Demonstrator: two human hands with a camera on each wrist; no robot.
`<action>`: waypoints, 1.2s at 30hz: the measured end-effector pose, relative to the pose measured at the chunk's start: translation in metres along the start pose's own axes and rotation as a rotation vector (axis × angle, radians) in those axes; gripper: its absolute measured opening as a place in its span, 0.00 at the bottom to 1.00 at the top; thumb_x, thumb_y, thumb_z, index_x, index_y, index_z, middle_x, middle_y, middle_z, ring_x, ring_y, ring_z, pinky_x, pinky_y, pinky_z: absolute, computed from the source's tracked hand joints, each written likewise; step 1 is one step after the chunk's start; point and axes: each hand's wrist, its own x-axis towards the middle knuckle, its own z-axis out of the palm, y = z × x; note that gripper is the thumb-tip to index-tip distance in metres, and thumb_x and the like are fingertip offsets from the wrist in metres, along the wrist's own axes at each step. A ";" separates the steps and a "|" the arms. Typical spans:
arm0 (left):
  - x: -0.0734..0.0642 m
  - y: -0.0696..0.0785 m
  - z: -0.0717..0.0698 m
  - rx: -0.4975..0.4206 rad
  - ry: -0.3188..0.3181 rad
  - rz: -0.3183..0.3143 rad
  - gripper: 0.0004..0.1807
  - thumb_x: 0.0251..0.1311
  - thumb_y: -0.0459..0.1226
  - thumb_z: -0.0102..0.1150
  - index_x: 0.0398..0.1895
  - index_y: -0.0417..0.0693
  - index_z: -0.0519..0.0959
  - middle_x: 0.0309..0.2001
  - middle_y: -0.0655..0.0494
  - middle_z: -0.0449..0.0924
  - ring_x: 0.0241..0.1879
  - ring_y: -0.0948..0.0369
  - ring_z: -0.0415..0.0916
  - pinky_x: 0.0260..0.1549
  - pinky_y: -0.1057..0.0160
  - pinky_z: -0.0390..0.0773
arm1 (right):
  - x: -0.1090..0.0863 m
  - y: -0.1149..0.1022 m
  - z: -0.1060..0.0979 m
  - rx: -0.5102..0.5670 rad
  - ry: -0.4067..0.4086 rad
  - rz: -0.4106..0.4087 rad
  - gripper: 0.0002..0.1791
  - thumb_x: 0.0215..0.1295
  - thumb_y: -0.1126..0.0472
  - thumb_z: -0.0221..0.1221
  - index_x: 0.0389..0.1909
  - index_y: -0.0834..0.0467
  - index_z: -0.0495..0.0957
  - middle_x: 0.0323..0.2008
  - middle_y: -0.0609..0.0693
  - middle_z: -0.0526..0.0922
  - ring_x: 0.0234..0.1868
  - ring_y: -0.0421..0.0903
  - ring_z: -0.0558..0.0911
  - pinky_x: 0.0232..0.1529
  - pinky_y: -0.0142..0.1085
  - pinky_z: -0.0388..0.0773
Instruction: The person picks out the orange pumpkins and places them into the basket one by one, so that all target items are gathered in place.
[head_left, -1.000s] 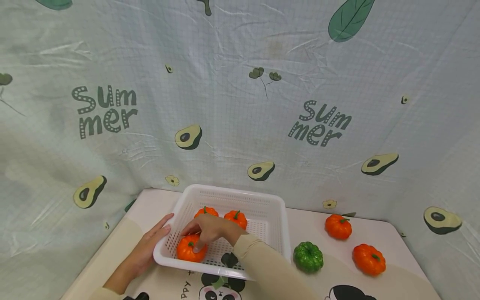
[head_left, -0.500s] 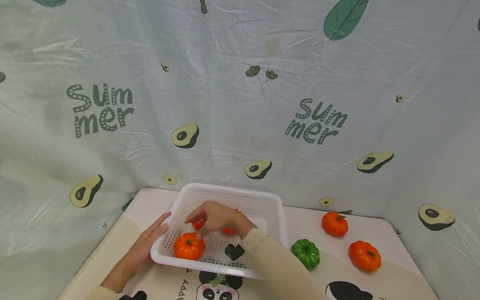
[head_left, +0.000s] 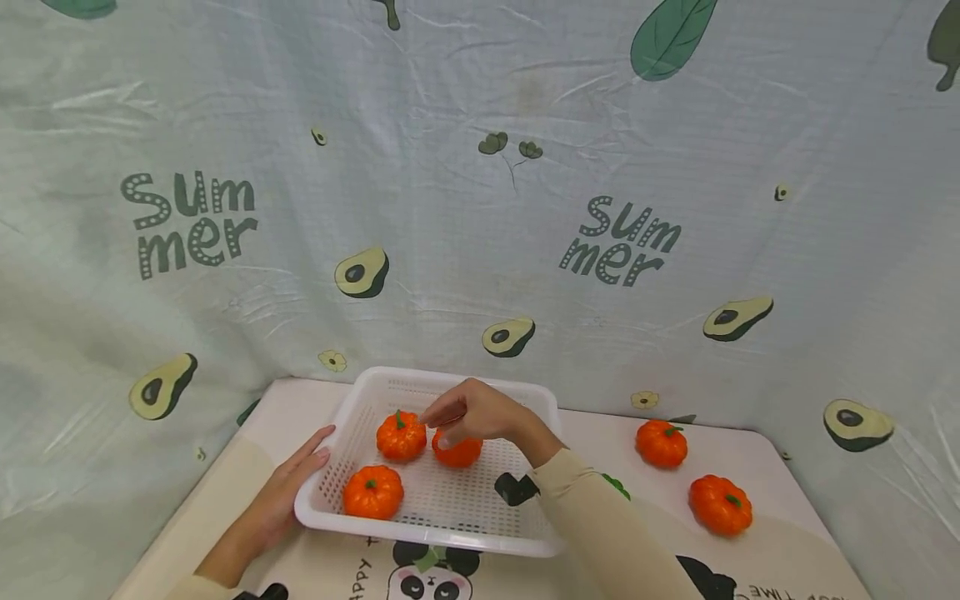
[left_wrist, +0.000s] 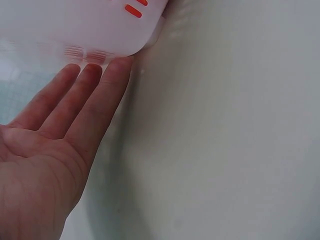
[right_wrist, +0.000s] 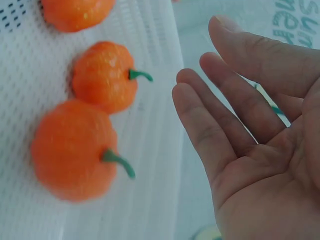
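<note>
A white perforated basket (head_left: 427,532) holds three small orange pumpkins: one at the front left (head_left: 372,493), one behind it (head_left: 400,437), and a third pumpkin (head_left: 459,456) partly covered by my right hand. That right hand (head_left: 480,414) hovers over the basket with nothing in its grasp; the right wrist view shows its fingers (right_wrist: 197,120) loosely extended beside the pumpkins (right_wrist: 75,150). At the basket's left side is my left hand (head_left: 281,492), and its straight fingertips (left_wrist: 90,72) touch the outer wall in the left wrist view.
To the right of the basket, two more orange pumpkins, a far one (head_left: 662,443) and a nearer one (head_left: 720,505), sit on the table. A green pumpkin (head_left: 617,485) is mostly hidden by my right sleeve. A printed curtain (head_left: 450,208) hangs behind the table.
My right hand has left the front-left pumpkin and moved back and to the right, over the third one. The left hand stays at the basket's side.
</note>
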 end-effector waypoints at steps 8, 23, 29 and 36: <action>-0.001 -0.001 0.001 -0.002 0.009 -0.012 0.36 0.81 0.56 0.39 0.86 0.60 0.47 0.86 0.43 0.41 0.76 0.41 0.58 0.64 0.43 0.77 | -0.029 0.007 -0.024 0.033 0.062 -0.001 0.18 0.61 0.73 0.69 0.53 0.64 0.87 0.56 0.66 0.87 0.60 0.63 0.85 0.56 0.40 0.85; 0.000 0.000 0.001 0.004 0.015 -0.018 0.36 0.81 0.56 0.39 0.86 0.60 0.47 0.86 0.43 0.41 0.76 0.43 0.58 0.66 0.44 0.76 | -0.085 0.039 -0.062 0.070 0.188 -0.012 0.20 0.62 0.70 0.68 0.56 0.66 0.85 0.56 0.65 0.87 0.57 0.56 0.88 0.57 0.43 0.84; -0.001 0.001 0.000 0.018 0.016 -0.031 0.37 0.81 0.57 0.39 0.86 0.60 0.46 0.86 0.43 0.40 0.77 0.41 0.57 0.66 0.43 0.76 | -0.108 0.049 -0.072 0.091 0.241 0.022 0.21 0.62 0.67 0.70 0.57 0.65 0.84 0.57 0.66 0.86 0.59 0.60 0.86 0.56 0.43 0.85; -0.001 0.000 0.001 0.008 0.001 -0.019 0.36 0.81 0.56 0.38 0.86 0.60 0.45 0.86 0.42 0.41 0.77 0.41 0.56 0.65 0.43 0.76 | -0.142 0.061 -0.086 0.115 0.287 0.060 0.25 0.64 0.64 0.70 0.61 0.66 0.81 0.61 0.67 0.84 0.64 0.67 0.81 0.57 0.42 0.85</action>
